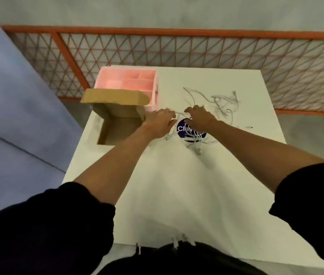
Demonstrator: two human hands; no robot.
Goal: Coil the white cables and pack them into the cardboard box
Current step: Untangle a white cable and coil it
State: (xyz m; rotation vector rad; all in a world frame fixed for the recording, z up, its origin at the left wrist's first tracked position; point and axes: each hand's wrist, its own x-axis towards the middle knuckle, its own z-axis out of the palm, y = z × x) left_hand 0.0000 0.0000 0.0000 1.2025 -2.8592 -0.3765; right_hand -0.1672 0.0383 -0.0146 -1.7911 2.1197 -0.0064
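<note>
An open cardboard box (117, 128) stands at the table's left edge, its lid (115, 98) raised at the back. A tangle of white cables (221, 105) lies on the white table (177, 185) to the right. Both my hands meet over the middle of the table. My left hand (161, 122) and my right hand (199, 118) each pinch a white cable (179, 114) stretched between them. More of that cable (196, 142) hangs in loops below my right hand, over a round blue sticker (183, 130).
A pink organiser tray (127, 80) with several compartments stands behind the box. An orange mesh fence (177, 48) runs behind the table. Blue flooring (8, 116) lies to the left. Frayed cloth threads hang at the table's near edge (177, 241).
</note>
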